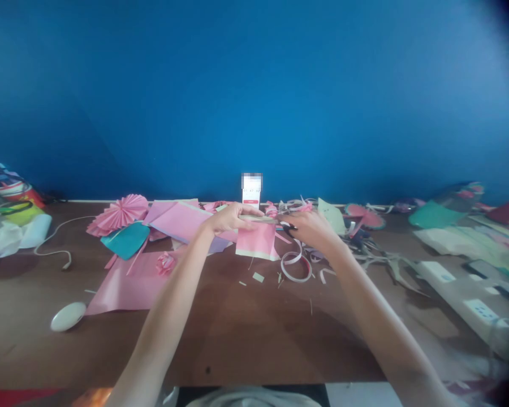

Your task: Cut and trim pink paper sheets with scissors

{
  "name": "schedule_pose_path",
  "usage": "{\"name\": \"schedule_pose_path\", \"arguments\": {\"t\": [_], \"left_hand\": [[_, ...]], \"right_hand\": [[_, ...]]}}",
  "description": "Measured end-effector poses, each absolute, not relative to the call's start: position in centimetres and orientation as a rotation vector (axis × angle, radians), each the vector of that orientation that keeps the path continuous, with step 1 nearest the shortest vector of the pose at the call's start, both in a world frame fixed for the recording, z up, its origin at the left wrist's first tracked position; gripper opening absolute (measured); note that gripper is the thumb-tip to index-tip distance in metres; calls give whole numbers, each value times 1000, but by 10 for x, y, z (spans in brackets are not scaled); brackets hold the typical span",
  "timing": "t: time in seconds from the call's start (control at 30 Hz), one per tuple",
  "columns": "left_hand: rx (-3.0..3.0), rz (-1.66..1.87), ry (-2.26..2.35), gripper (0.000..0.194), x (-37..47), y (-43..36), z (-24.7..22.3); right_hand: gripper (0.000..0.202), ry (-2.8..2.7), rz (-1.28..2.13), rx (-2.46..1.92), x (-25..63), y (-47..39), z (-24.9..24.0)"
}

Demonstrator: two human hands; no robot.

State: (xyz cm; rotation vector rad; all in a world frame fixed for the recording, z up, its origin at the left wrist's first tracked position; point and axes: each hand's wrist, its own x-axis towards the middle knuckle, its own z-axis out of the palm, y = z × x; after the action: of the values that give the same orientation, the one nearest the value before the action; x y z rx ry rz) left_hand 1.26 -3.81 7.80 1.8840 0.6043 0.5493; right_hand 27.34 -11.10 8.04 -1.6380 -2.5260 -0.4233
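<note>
Near the middle of the table, my left hand [231,219] pinches the top edge of a pink paper piece [257,240], which hangs down with a pale strip along its bottom. Close on its right, my right hand [309,227] is closed around dark-handled scissors [287,227]. The scissor blades point left toward the paper's top edge; blur hides whether they touch it. Below the right hand lies a curled pale paper strip [297,268]. Small paper scraps [258,277] are scattered under the paper piece.
A lit phone [251,192] stands against the blue wall. Pink sheets [127,282], a pleated pink fan [125,212] and a teal paper shape [126,239] lie left. A white mouse [68,316] is at front left. A white power strip [462,297] and more paper lie right.
</note>
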Motion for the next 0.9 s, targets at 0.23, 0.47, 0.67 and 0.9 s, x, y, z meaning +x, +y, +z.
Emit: {"name": "schedule_pose_path", "arguments": {"t": [0.23, 0.47, 0.67, 0.9], "left_hand": [[1864, 514, 604, 49, 14, -40, 79], [1877, 505, 589, 48, 15, -39, 79], [1827, 517, 554, 47, 15, -39, 77], [1840, 522, 588, 37, 14, -37, 76]], "right_hand": [[52, -2519, -395, -1691, 274, -111, 83], [47, -2553, -418, -1697, 275, -111, 84], [48, -2557, -415, -1721, 276, -109, 84], [50, -2521, -457, -1767, 277, -111, 86]]}}
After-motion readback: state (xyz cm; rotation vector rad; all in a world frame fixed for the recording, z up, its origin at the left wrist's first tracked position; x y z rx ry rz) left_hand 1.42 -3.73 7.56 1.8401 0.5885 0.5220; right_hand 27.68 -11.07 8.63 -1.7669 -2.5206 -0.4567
